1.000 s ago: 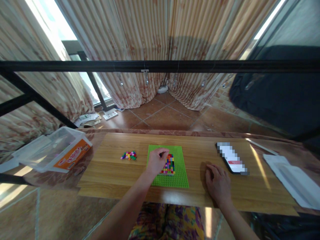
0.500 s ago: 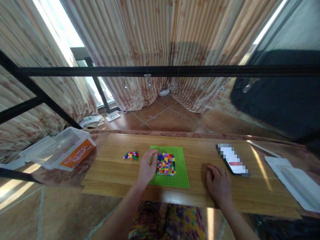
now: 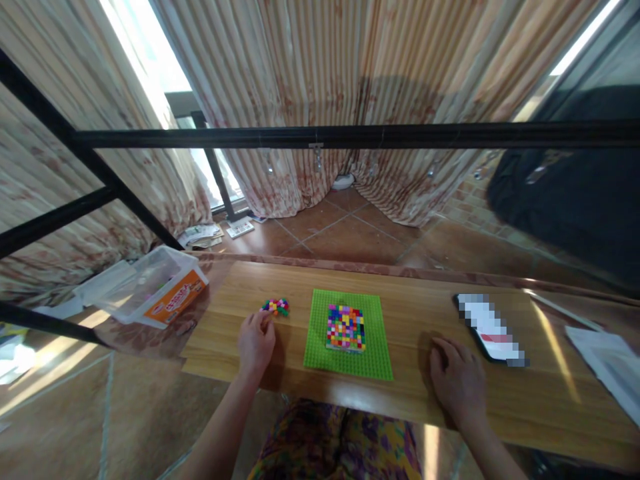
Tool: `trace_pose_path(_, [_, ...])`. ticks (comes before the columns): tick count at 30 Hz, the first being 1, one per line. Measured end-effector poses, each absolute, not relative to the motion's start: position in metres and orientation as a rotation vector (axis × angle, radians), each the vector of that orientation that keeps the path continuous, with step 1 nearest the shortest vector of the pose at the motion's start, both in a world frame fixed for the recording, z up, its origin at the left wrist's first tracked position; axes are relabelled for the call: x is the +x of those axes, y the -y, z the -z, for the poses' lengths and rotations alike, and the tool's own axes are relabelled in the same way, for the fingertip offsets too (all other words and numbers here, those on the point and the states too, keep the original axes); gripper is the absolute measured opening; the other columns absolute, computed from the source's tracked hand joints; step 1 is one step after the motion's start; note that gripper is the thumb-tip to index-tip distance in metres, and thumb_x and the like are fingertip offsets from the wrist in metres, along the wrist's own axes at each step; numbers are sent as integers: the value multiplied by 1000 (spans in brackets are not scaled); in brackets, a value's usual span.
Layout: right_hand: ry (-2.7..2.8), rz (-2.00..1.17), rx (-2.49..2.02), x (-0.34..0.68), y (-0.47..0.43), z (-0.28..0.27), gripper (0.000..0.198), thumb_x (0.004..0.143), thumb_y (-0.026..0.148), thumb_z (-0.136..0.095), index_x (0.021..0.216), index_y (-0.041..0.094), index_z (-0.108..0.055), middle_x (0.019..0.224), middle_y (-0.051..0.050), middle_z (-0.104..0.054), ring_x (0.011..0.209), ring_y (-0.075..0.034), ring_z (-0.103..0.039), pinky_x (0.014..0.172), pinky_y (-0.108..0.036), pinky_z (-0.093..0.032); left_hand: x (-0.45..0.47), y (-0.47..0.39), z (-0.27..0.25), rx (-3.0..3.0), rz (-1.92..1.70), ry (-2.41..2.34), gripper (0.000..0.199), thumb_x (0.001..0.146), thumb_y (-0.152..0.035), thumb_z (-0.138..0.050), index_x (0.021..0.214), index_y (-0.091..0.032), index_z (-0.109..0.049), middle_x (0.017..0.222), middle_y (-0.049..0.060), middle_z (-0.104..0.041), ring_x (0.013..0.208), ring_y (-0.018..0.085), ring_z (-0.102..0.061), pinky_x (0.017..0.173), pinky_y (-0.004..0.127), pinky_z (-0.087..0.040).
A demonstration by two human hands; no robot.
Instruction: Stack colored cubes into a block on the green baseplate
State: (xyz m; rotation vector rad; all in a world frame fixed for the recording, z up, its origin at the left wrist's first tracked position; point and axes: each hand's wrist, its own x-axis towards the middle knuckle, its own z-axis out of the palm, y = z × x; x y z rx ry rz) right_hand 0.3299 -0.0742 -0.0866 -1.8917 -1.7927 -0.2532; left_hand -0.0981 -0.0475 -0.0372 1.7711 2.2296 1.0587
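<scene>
My left hand (image 3: pixel 257 343) is at the near edge of a small pile of loose coloured bricks (image 3: pixel 277 306). Its thumb and fingertips are drawn together there, and anything between them is too small to make out. Right of that hand lies a green studded baseplate (image 3: pixel 313 343). On the baseplate stands a square block of many small coloured bricks (image 3: pixel 346 328), with no hand touching it. My right hand (image 3: pixel 457 380) rests on the wooden table, its fingers loosely bent and apart from the thumb, with nothing seen in it.
A phone (image 3: pixel 493 330) lies on the table (image 3: pixel 410 313) beyond my right hand. A clear plastic box (image 3: pixel 167 283) with an orange label stands at the left. White papers (image 3: pixel 607 363) lie at the right end. A black metal rail (image 3: pixel 340 135) crosses beyond the table.
My left hand has left the brick block and moved left to the loose pile. My right hand stays resting on the table. The whole view has shifted slightly.
</scene>
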Motion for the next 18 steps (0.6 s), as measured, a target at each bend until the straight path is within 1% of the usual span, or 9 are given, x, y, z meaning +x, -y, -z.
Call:
trace_pose_path(5, [1800,269,-1890,330,74,86,31,88,33,-43,104,17,-65,108,-13,-66,99,-26,-56,88,-43,-43,-87,36,43,1817,-1013,-2310,18,84,-26,-51,89,-19,-67,86,9,-68,84,24,-63,79,36,-49])
trace_pose_path(10, [1804,286,-1899,331,75,88,31,89,33,-43,103,16,-65,109,-13,-65,100,-26,-56,86,-42,-43,-84,32,46,1842,-963,-2377,17,84,-26,-51,87,-19,-67,86,9,-68,83,24,-63,77,35,-47])
trace_pose_path(14, [1800,298,-1900,330,75,88,29,89,32,-44,103,17,-65,110,-12,-65,100,-26,-56,87,-42,-44,-86,29,49,1860,-977,-2369,18,86,-27,-50,82,-19,-66,82,8,-67,79,24,-63,72,34,-47])
trace_pose_path(18, [1795,299,-1892,327,75,86,28,89,31,-45,103,17,-65,109,-12,-65,101,-25,-56,88,-41,-44,-88,32,52,1867,-1091,-2270,17,86,-27,-48,84,-19,-63,80,7,-68,75,22,-64,69,32,-47])
